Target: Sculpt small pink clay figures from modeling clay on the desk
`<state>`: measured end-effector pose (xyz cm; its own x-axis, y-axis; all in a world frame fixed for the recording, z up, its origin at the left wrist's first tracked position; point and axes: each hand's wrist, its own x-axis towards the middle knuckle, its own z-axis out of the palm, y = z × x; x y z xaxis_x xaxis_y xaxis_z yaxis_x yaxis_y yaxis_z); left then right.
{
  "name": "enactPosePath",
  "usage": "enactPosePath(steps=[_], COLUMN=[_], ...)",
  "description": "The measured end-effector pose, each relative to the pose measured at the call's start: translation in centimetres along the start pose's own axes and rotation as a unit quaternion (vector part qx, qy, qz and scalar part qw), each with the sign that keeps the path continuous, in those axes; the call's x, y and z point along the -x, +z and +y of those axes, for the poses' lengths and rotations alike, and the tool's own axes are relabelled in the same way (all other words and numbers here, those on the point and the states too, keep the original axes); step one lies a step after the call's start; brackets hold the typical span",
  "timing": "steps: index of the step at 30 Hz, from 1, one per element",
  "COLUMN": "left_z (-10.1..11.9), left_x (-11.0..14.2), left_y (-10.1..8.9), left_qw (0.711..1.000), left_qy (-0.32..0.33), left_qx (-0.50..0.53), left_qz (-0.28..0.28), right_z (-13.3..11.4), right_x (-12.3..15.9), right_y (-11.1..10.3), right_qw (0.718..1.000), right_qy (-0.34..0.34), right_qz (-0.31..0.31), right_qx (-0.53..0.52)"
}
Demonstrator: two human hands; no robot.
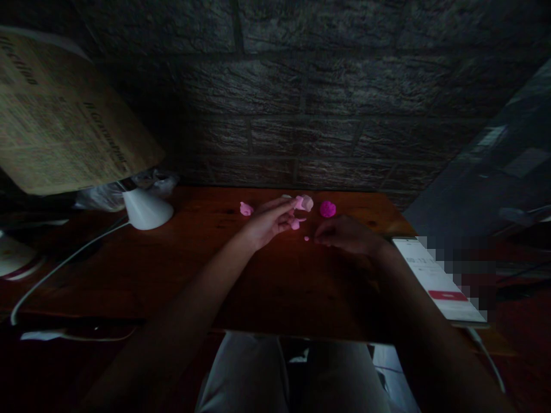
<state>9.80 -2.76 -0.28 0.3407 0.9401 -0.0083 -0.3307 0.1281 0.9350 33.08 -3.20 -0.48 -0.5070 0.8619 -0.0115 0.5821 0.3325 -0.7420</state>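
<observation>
My left hand (271,222) is over the middle of the wooden table, fingers pointing right. Its fingers are closed on a pink clay piece (295,224), partly hidden by them. Just beyond those fingertips is a pale pink clay lump (306,203). To the right, my right hand (346,234) is low over the table with its fingers curled into a pinch; whatever may be between them is hidden. A tiny pink clay ball (306,238) lies just left of those fingertips. Behind the right hand sits a bright pink clay ball (328,209). Another pink clay lump (245,209) rests left of my left hand.
A lamp with a white cone base (148,210) and a newsprint shade (73,120) stands at the left, its white cable (64,252) trailing forward. A lit phone (434,281) lies at the right edge of the table (275,292). A brick-patterned wall (275,86) rises behind.
</observation>
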Motion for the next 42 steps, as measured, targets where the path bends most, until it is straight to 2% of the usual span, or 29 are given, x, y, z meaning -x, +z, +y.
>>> enactPosePath(steps=[2, 4, 6, 10, 14, 19, 25, 31, 36, 42], left_z=[0.0, 0.0, 0.0, -0.3, -0.6, -0.2, -0.4, -0.6, -0.8, -1.2], left_x=[0.0, -0.1, -0.2, -0.3, -0.4, -0.2, 0.1, 0.3, 0.1, 0.2], left_y=[-0.1, -0.1, 0.0, 0.1, 0.1, 0.2, 0.1, 0.4, 0.1, 0.2], left_qw=[1.0, 1.0, 0.999, 0.998, 0.995, 0.994, 0.988, 0.979, 0.968, 0.93], left_qy=[-0.014, -0.002, 0.023, 0.064, 0.095, 0.102, 0.124, 0.157, 0.199, 0.278], left_qx=[0.017, 0.019, 0.017, -0.007, -0.032, -0.048, -0.091, -0.132, -0.15, -0.238], left_qz=[0.005, 0.01, 0.018, 0.025, 0.027, 0.007, -0.02, 0.021, 0.03, 0.035], right_z=[-0.1, -0.3, -0.9, -2.4, -3.6, -3.6, -3.4, -3.4, -3.2, -3.1], right_x=[0.1, 0.0, -0.1, -0.6, -1.1, -1.3, -1.4, -1.4, -1.4, -1.5], right_y=[0.0, 0.1, 0.3, 1.6, 2.9, 3.2, 3.1, 3.2, 3.0, 3.2], right_qw=[1.0, 0.999, 0.991, 0.947, 0.915, 0.887, 0.867, 0.852, 0.828, 0.83], right_qy=[0.003, -0.009, -0.033, -0.083, -0.113, -0.085, -0.081, -0.062, -0.044, -0.002], right_qz=[-0.002, 0.007, 0.056, 0.179, 0.223, 0.267, 0.268, 0.243, 0.229, 0.195], right_qx=[-0.014, -0.052, -0.114, -0.253, -0.317, -0.366, -0.412, -0.46, -0.51, -0.522])
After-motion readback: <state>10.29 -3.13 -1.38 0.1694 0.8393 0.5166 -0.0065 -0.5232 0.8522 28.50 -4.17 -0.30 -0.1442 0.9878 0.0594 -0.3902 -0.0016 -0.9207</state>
